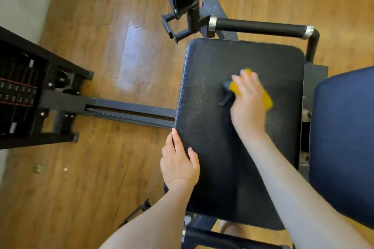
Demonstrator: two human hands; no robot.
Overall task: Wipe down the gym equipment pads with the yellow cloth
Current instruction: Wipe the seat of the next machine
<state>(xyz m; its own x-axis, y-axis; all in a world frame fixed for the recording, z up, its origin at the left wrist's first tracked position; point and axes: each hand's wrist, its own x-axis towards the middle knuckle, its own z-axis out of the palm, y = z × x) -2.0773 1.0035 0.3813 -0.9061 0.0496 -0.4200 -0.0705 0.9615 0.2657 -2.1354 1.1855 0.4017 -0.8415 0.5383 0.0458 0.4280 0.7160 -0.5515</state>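
Observation:
A black textured seat pad (210, 91) fills the middle of the view. My right hand (248, 103) lies on its upper right part and presses a yellow cloth (266, 99) flat against the pad; the cloth shows at the fingertips and along the hand's right side, and both are blurred. My left hand (179, 160) grips the pad's left edge, thumb on top of the surface and fingers over the side. A dark blue pad (344, 143) stands at the right edge.
A black foam-covered handle bar (261, 27) runs above the seat pad, another (218, 238) below it. A weight stack (18, 91) in a black frame sits at the left, joined by a steel beam (129, 110). Wooden floor (97, 178) surrounds the machine.

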